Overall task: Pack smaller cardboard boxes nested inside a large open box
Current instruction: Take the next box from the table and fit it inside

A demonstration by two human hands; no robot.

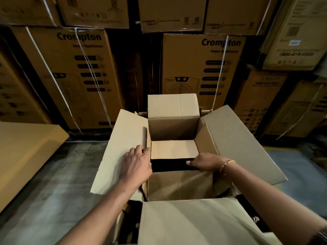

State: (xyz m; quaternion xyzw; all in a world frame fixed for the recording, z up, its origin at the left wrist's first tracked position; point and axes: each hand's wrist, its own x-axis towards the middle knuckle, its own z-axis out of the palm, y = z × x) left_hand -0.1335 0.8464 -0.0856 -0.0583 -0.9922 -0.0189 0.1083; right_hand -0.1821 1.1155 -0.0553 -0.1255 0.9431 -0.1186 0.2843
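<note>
Small box (174,129) sits mid big box (238,138). Left grip (136,163), flat, presses the 9 o'clock flap (122,138); right grip (205,162) clasps the small box's 6 o'clock rim. Push down evenly, flaps clear.

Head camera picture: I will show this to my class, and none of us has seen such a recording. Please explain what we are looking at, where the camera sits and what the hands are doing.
There is no machine here. A person wears one wide-angle camera on the head, looking forward and down, so you see their own two arms. On the floor stands a large open box with its flaps spread outwards. A smaller box, also open, sits nested inside it. The left hand lies on the large box's left flap, fingertips at its inner edge. The right hand, with a bracelet on the wrist, grips the smaller box's near edge. Behind stand stacked, strapped cartons printed Crompton.
</note>
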